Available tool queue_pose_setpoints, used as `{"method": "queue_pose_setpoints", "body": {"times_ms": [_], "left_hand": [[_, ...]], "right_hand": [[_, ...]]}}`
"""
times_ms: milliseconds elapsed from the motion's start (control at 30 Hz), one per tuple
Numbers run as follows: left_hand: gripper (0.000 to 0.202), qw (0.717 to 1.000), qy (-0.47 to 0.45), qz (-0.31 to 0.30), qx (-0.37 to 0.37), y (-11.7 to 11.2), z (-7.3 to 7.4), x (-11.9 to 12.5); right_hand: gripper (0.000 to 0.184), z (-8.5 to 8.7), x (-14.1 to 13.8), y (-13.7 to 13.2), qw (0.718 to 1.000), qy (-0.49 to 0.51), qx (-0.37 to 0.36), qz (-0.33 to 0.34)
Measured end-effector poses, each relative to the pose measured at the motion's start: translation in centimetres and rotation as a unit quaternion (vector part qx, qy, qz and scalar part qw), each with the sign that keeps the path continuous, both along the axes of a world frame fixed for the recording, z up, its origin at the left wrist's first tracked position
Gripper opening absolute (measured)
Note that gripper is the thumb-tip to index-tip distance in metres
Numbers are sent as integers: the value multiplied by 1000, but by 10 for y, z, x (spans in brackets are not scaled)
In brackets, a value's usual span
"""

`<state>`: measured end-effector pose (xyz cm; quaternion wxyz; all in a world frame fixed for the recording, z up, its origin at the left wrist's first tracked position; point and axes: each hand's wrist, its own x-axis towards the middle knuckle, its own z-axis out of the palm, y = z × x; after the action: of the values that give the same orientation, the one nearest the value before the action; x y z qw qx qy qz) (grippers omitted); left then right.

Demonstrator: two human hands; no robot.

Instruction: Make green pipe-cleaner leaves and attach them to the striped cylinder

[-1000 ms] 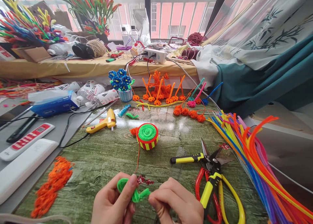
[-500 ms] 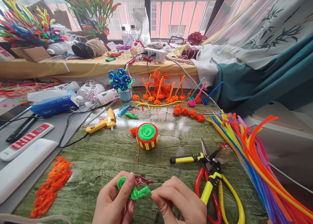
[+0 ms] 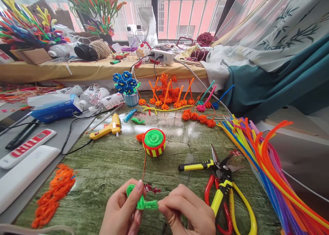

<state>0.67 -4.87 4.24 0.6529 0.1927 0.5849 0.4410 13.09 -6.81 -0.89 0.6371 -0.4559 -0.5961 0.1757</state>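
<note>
A looped piece of green pipe cleaner (image 3: 141, 202) is pinched between the thumb and fingers of my left hand (image 3: 122, 209). Its straight end stretches right to the fingertips of my right hand (image 3: 189, 209), which are closed on it. Just beyond my hands stands a small round pot (image 3: 155, 146), striped red and yellow, with a green coil on top. Beside it lies an orange piece (image 3: 140, 137), from which a thin orange strand runs down toward my left hand. Pruning shears (image 3: 221, 173) and red-and-yellow-handled scissors (image 3: 244, 211) rest right of my right hand.
A yellow glue gun (image 3: 109, 128) lies at left, its cord trailing off. Orange pipe-cleaner pieces (image 3: 54, 195) are heaped at front left. Long coloured pipe cleaners (image 3: 272, 159) fill the right edge. Orange flowers (image 3: 167, 94) and a pot of blue flowers (image 3: 128, 87) stand at the back.
The green strip's free end now lies straight and level between my hands, where it was bent before. My left hand has shifted slightly right.
</note>
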Motion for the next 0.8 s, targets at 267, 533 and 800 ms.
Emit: {"method": "queue_pose_setpoints", "body": {"times_ms": [267,533,800], "left_hand": [[48,997,-66,21,-23,4,-2,2],[37,991,-100,68,-49,5,5,-10],[48,990,-63,128,-16,6,1,-11]], "right_hand": [[25,2,-2,1,992,48,-115,1],[16,-5,5,5,985,-75,-136,-77],[21,-16,0,11,972,-170,-105,-126]]}}
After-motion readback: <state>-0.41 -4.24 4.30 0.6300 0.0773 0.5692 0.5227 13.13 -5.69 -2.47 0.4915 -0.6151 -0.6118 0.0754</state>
